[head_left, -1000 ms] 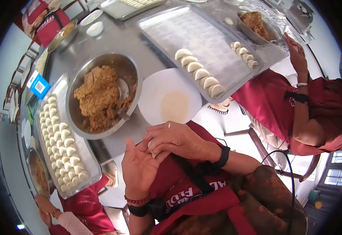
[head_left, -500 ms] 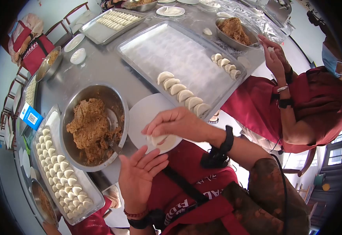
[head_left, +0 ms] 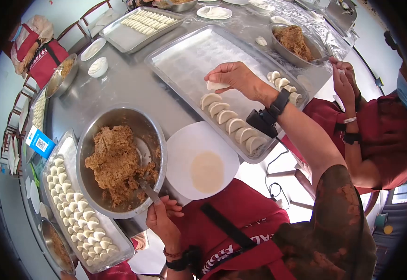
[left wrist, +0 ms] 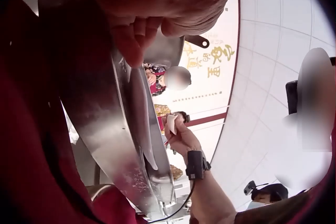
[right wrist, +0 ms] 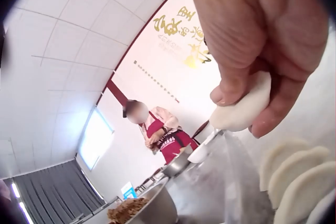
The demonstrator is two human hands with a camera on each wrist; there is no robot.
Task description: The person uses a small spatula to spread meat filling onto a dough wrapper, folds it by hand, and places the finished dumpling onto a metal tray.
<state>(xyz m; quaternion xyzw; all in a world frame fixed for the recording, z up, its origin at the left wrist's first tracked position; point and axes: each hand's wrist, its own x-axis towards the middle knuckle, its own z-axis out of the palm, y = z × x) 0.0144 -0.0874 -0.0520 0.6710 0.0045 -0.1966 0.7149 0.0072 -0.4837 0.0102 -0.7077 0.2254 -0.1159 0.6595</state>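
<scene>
One dumpling (right wrist: 242,109) pinched in right hand (right wrist: 257,24); ceiling (right wrist: 63,35): wrist views only.

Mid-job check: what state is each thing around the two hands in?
Big tray: partly filled with dumplings
Held dumpling: folded, pinched by right hand above big tray
Bowl: part full of filling
Spoon: leaning in bowl; left hand at handle, grip unclear
Side tray: crowded with dumplings
White plate: lying flat

Right hand (head_left: 241,81) pinching, arm (head_left: 308,137) stretched forward; left hand (head_left: 165,221) lower.
</scene>
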